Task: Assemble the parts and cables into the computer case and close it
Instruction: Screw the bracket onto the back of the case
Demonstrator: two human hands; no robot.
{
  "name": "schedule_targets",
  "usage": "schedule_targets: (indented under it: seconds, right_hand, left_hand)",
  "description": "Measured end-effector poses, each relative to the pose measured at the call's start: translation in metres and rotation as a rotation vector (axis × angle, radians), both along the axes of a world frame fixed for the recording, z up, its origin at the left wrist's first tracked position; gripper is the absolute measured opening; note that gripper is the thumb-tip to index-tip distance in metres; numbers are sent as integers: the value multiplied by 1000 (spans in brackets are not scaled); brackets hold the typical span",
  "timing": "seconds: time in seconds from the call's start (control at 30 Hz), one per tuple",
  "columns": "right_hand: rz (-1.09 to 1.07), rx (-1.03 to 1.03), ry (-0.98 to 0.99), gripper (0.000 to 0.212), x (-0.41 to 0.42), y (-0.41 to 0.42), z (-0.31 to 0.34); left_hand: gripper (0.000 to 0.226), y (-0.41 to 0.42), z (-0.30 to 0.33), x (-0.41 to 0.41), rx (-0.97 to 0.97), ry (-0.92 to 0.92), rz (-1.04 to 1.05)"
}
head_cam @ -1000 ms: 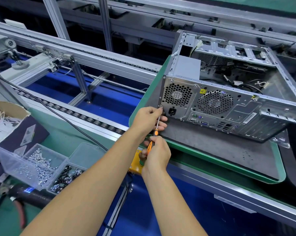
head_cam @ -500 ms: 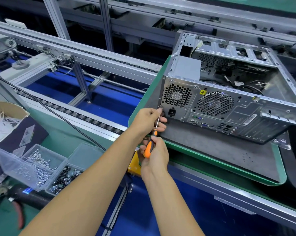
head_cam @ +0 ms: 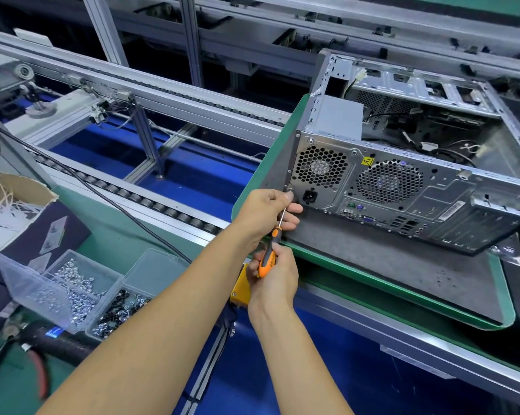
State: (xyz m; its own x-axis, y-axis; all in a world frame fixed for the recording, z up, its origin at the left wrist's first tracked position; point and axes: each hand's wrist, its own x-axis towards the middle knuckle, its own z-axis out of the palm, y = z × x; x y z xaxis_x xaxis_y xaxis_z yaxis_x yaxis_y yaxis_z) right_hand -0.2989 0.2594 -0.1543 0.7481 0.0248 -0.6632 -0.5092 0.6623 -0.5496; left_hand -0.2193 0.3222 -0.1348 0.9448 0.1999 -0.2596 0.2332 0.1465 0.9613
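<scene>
A worker's right hand (head_cam: 272,278) curls round the orange-and-black handle of a screwdriver (head_cam: 269,256), whose thin shaft runs up and away to the rear corner flange of an open computer case (head_cam: 402,187). Just beyond, the left hand (head_cam: 267,209) pinches the shaft near its tip, steadying it against the flange beside the power socket (head_cam: 309,195); the screw itself is hidden behind the fingertips. Below and to the left of both forearms sit clear bins of silver and dark screws (head_cam: 73,290), with red-handled pliers (head_cam: 39,372) nearer still. The case lies on its side on a grey mat over a green-edged tray (head_cam: 402,290), extending to the right of the hands, its top side uncovered and cables visible inside. The job appears far from finished, the cover not yet fitted. Done well, this step calls for keeping the driver square to the screw, pressing inward while turning, and letting the guiding fingers stop the tip from slipping off onto the panel.
</scene>
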Motion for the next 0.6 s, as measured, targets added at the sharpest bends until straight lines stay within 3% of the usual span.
schedule_targets:
  seconds: [0.13,0.4,0.6]
  right_hand:
    - [-1,-112,-50,19,-1,5,0]
    - [20,14,4,24,1,4,2]
    - [24,-295,-93,23,2,1,-2]
  left_hand:
    - [24,0,0,-1,-10,-7,8]
    - [24,-9,1,-1,68,-15,77]
    - [26,-14,-2,1,141,-27,125]
